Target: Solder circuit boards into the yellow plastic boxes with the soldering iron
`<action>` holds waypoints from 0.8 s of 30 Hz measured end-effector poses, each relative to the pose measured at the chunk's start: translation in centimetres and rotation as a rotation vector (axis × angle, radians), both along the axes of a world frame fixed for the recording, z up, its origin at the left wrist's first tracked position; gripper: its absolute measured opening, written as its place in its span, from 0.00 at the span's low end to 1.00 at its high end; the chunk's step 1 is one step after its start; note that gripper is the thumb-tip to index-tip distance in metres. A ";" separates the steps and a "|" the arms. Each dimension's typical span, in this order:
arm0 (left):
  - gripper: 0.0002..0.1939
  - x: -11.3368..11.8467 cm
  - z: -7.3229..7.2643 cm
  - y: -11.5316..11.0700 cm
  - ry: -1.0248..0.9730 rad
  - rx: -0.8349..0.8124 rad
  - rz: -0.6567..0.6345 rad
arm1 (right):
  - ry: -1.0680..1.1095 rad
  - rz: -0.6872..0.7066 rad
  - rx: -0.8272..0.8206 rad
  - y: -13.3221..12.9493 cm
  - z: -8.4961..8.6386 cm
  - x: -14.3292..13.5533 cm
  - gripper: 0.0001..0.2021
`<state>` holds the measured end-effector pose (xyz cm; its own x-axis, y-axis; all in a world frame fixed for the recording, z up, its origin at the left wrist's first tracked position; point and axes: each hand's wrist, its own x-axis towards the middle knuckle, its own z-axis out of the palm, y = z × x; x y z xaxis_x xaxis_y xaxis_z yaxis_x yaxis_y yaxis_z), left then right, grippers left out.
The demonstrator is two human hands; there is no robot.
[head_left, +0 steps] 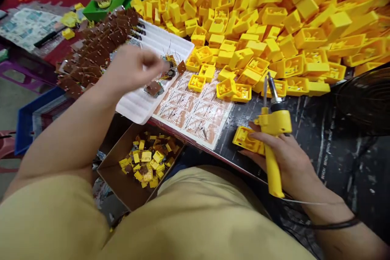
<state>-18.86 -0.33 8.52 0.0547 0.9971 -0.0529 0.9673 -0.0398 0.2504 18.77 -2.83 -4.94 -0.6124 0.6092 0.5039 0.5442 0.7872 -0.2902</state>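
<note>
My left hand reaches over a white ribbed tray, its curled fingers smeared by motion. Just beyond the fingertips lie small wired parts and a brown circuit board; whether I touch them cannot be made out. In my right hand is a yellow soldering gun, its metal tip pointing away from me. The same hand also keeps a yellow plastic case, open side up, against the dark table near its front edge.
A big heap of yellow cases covers the back of the table. Brown circuit boards are piled on the left. Printed sheets lie in front of the heap. A cardboard box holding yellow pieces stands below the edge; green trays sit farther back.
</note>
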 end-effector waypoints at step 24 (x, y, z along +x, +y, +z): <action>0.16 8.3 -0.1 9.1 -1.371 0.138 0.089 | 0.059 -0.224 -0.039 -1.2 1.2 2.2 0.33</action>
